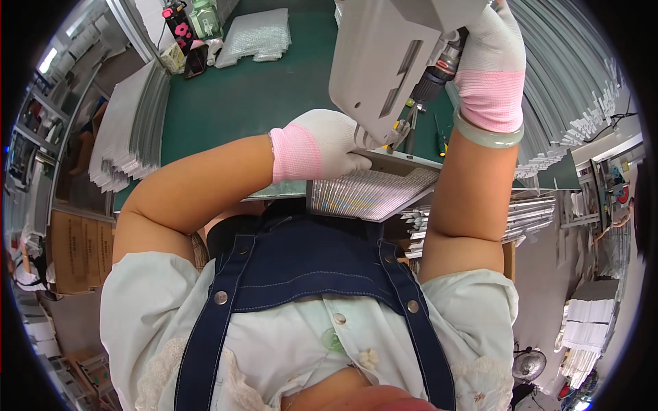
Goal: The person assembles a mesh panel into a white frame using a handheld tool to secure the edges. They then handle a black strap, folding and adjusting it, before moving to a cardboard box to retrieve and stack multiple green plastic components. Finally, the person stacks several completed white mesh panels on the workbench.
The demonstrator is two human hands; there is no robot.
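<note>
My left hand [329, 142], in a white glove with a pink cuff, is closed on the edge of a framed panel [370, 194] with a shiny ribbed face. The panel tilts at the table's near edge, below a large grey machine housing [384, 58]. Beside the housing, a black driver tool [433, 81] with a red ring points down, its thin metal tip close to the panel's upper edge. My right hand [492, 44], gloved alike, is raised next to the driver tool with its fingers curled. The housing hides part of that hand, so what it grips is unclear.
On the green table [226, 103] stand a pile of grey panels [130, 127] at left and bubble-wrap sheets [257, 35] farther back. A bottle [205, 19] and a phone [196, 60] sit at the far left. Long metal strips [572, 75] fill the right side.
</note>
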